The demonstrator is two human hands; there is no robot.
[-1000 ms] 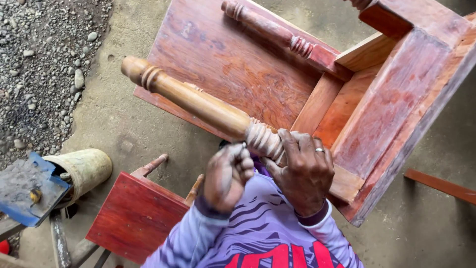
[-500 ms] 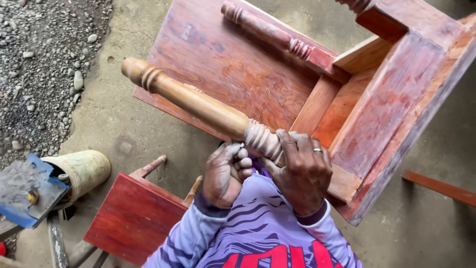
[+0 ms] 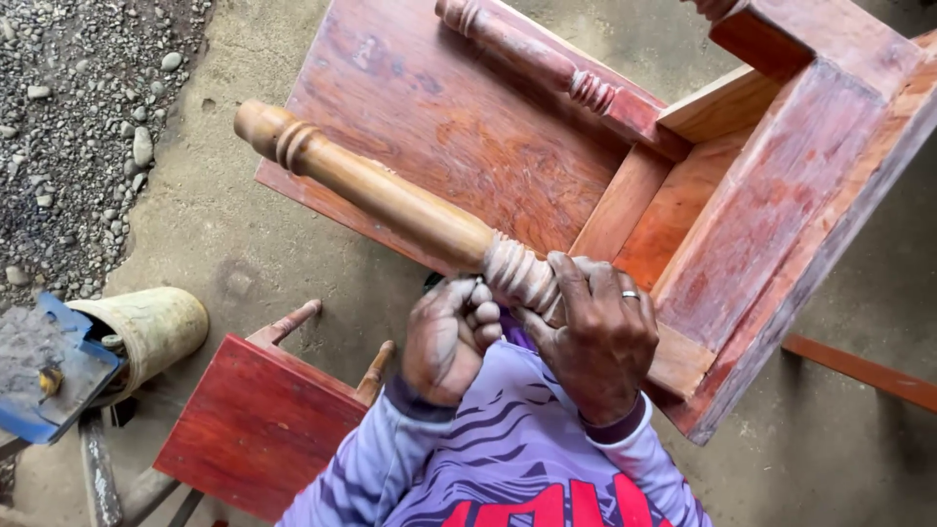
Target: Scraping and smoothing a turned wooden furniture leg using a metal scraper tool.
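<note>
A reddish wooden table (image 3: 459,127) lies overturned on the concrete, its turned legs pointing at me. The nearest leg (image 3: 390,200) is lighter and ends in a carved, ribbed section. My right hand (image 3: 595,337), with a ring on it, wraps around that ribbed section. My left hand (image 3: 447,337) is curled into a fist and presses against the same carving from the left; whether it holds anything I cannot tell. A second turned leg (image 3: 547,63) lies farther back. My purple patterned sleeves fill the bottom of the view.
A small red wooden stool (image 3: 259,425) stands at the lower left. Beside it lies a yellowish bucket (image 3: 146,327) on its side with a blue-edged board (image 3: 44,376) against it. Gravel (image 3: 78,117) covers the upper left. A wooden strip (image 3: 864,369) lies at the right.
My left fist has shifted slightly along the carved section of the leg. My right hand keeps its grip. The view has barely moved.
</note>
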